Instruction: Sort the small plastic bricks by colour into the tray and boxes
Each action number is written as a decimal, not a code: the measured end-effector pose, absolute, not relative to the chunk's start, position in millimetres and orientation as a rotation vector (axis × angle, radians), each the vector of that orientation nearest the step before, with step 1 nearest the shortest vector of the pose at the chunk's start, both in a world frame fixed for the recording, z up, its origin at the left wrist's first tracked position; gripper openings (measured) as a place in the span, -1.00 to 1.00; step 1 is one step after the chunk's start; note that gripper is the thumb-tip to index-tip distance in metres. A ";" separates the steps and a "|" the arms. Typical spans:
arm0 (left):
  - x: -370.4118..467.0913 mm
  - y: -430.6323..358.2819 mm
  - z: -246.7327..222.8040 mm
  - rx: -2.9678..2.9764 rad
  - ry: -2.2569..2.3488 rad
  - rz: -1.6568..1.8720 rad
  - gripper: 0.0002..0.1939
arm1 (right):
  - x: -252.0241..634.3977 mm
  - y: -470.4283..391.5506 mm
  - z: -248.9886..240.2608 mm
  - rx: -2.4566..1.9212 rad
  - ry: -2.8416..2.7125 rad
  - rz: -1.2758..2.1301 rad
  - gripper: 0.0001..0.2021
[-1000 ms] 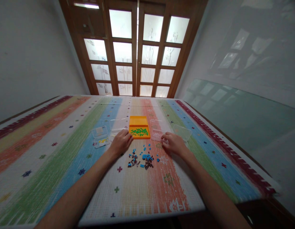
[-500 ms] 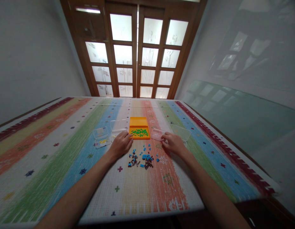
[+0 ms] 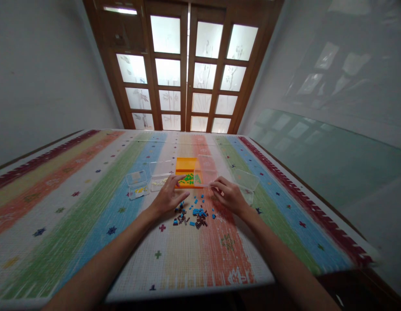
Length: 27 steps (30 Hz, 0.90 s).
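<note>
My right hand (image 3: 228,195) pinches the near edge of a clear plastic box (image 3: 206,172), whose see-through walls overlap the right part of an orange case (image 3: 186,164). Small green bricks (image 3: 187,178) lie inside the orange case. My left hand (image 3: 170,195) hovers at the case's near left corner, thumb and fingers apart, with nothing in it. Between and below the hands, loose blue bricks (image 3: 199,212) and dark brown bricks (image 3: 200,222) are scattered on the cloth.
Left of the case stand a clear box with pale pieces (image 3: 159,183) and a clear box with yellow pieces (image 3: 138,191). Another open clear box (image 3: 247,180) sits beyond my right hand. A striped cloth (image 3: 90,207) covers the table.
My right hand has shifted the clear box leftward, from beside the orange case to overlapping it. My left hand has opened its fingers and come away from the case's corner.
</note>
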<state>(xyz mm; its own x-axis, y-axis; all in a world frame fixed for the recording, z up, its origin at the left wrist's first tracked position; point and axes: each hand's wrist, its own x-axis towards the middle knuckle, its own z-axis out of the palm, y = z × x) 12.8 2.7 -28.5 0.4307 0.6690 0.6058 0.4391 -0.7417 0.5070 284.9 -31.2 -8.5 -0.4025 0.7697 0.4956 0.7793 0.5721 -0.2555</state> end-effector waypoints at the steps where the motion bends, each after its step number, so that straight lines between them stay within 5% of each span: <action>1: 14.2 1.5 -28.4 2.379 0.930 1.204 -0.45 | 281.5 -32.9 -9.0 -1.190 -2.230 0.003 -0.75; 6: 21.6 -4.6 -28.9 2.111 0.829 1.194 -0.23 | 266.0 -40.6 -12.2 -1.054 -2.223 0.103 -0.76; 27: 14.8 12.2 -12.5 1.864 0.611 1.116 -0.06 | 253.9 -42.2 -20.6 -0.726 -2.071 0.121 -0.61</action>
